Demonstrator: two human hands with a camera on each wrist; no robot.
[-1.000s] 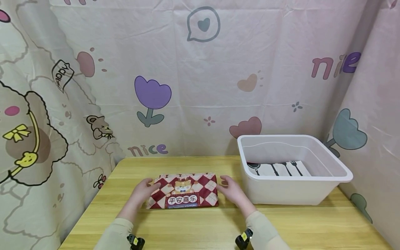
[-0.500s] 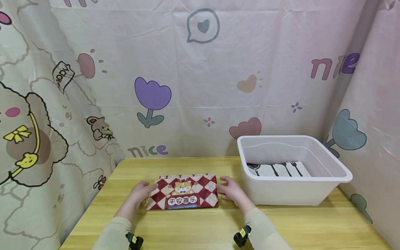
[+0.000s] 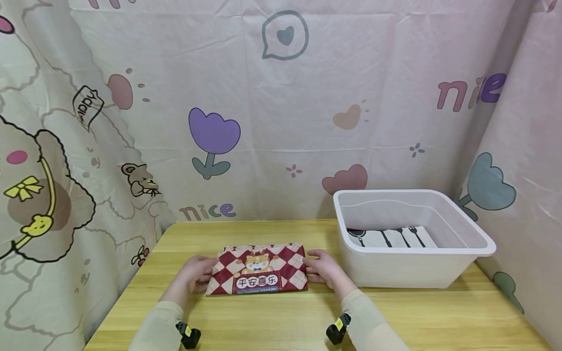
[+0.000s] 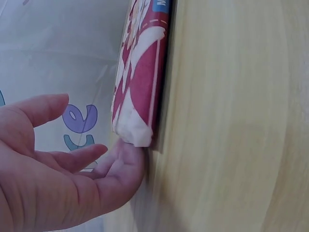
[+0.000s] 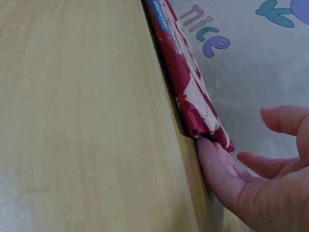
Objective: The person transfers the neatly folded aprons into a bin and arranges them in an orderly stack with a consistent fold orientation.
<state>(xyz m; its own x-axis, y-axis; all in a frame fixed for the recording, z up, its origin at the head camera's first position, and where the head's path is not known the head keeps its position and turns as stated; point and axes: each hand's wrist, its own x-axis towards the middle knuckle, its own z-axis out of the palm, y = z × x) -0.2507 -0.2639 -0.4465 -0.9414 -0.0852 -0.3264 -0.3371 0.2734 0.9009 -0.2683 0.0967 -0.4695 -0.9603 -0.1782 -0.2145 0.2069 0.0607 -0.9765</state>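
Observation:
A folded red-and-cream checked cloth [image 3: 256, 269] lies flat on the wooden table, with a cartoon dog and Chinese lettering on its top face. At its left end is my left hand [image 3: 193, 274]; the left wrist view shows the lower fingers [image 4: 126, 166] touching the cloth's end, thumb apart from it. My right hand [image 3: 324, 269] is at the opposite end. In the right wrist view its lower fingers [image 5: 215, 164] meet the cloth's edge near the tabletop, and its thumb stands off. Neither hand pinches the cloth.
To the right stands a white plastic tub [image 3: 412, 268]. Inside lies a white cloth [image 3: 395, 238] printed with black cutlery. The wooden table [image 3: 263, 324] is bounded by a printed curtain [image 3: 281, 122] behind and at both sides.
Both hands have come slightly lower and closer to the cloth's ends, the left fingers withdrawing from over its top corner. The cloth and the tub stay in place.

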